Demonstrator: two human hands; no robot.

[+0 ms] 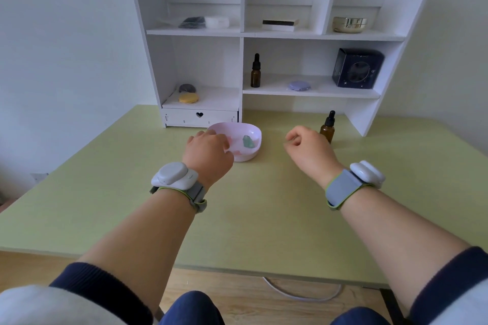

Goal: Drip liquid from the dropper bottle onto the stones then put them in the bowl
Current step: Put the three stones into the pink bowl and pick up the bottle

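A pink bowl (252, 132) sits on the green table just in front of the white shelf unit. Inside it lie a green stone (248, 142) and pink stones (237, 152), partly hidden by my left hand (207, 152). That hand rests against the bowl's left rim with its fingers reaching over the edge; I cannot see anything held in it. An amber dropper bottle (328, 128) with a black cap stands upright on the table to the right. My right hand (307, 149) hovers just left of the bottle, fingers loosely curled, holding nothing.
The white shelf unit (280, 34) stands at the table's back edge. A second amber dropper bottle (255, 72), a purple compact (299, 86) and a dark box (357, 68) are on its middle shelf. Yellow and dark round stones (188, 93) lie above its drawer.
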